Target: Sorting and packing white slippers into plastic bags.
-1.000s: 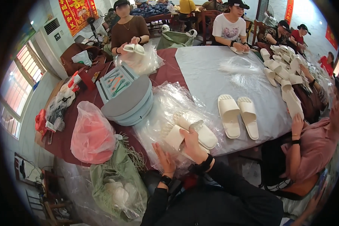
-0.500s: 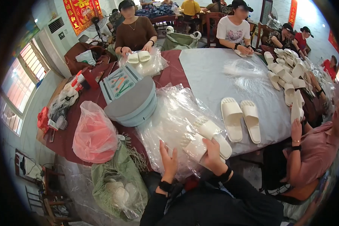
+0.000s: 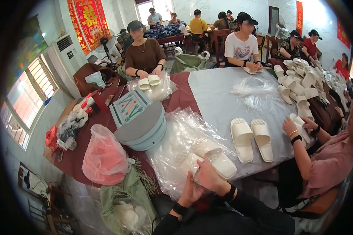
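A pair of cream-white slide slippers [image 3: 225, 167] lies in front of me in and on clear plastic bags [image 3: 172, 135]; how far the plastic wraps them I cannot tell. My right hand [image 3: 212, 177] is closed at the near end of the left slipper, its fingers between the two shoes. Close beside it, my left hand [image 3: 192, 192] has its fingers curled up against the same slipper's near end, at the bag's edge. The two hands almost touch. Another cream pair [image 3: 242, 143] rests on the grey sheet to the right, soles down.
A blue-grey rounded box [image 3: 141, 129] and a pink-filled plastic bag [image 3: 105, 156] stand left. A green sack [image 3: 123, 196] sits by my left arm. A co-worker in pink [image 3: 329, 156] handles slippers at right, beside a slipper pile [image 3: 302, 78]. Two people work across the table.
My left hand has moved right, from apart with fingers spread to the slipper beside my right hand. The co-worker at right has lowered a slipper to the table. My view has tilted up slightly.
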Demonstrator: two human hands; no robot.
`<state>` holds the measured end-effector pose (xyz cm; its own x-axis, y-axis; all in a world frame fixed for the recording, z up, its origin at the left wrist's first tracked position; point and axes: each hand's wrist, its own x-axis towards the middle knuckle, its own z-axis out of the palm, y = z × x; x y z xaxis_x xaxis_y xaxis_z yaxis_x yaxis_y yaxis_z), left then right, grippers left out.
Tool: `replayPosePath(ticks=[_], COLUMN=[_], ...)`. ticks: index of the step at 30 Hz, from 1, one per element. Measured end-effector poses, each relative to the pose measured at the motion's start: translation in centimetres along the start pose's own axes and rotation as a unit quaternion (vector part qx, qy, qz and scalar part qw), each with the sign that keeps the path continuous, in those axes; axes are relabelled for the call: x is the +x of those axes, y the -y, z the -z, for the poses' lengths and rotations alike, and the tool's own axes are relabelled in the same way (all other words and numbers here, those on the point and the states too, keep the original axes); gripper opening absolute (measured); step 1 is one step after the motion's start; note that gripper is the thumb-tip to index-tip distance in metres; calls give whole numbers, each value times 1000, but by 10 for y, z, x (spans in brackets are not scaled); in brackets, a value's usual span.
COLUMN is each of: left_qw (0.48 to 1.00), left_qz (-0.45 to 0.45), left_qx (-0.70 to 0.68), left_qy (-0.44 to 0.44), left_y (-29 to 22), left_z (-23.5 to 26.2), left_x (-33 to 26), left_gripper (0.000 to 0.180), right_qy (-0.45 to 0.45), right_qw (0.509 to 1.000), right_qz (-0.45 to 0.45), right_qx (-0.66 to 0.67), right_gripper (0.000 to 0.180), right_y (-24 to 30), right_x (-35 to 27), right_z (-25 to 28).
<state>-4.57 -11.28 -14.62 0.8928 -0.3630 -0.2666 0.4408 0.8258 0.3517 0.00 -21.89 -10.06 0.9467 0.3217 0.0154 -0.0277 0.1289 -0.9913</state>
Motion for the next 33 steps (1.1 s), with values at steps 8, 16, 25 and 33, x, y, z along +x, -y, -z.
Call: replayPosePath(ticks=[8, 16, 25, 33], left_qw=[1000, 999, 996, 987], left_qz=[4, -11, -32, 100], left_qx=[18, 26, -86, -97], left_qy=[-14, -31, 8, 82], left_y=[-14, -44, -70, -24], left_z=[-26, -15, 10, 61], left_x=[-8, -13, -6, -2], left_gripper=[59, 30, 33, 44], right_qy=[56, 11, 62, 119], right_qw=[983, 950, 973, 991], right_qz=[95, -8, 78, -48], right_qx=[-146, 313, -207, -24], right_gripper=[69, 46, 57, 61], right_y=[-8, 59, 54, 9], right_x=[3, -15, -13, -9], right_z=[9, 31, 47, -5])
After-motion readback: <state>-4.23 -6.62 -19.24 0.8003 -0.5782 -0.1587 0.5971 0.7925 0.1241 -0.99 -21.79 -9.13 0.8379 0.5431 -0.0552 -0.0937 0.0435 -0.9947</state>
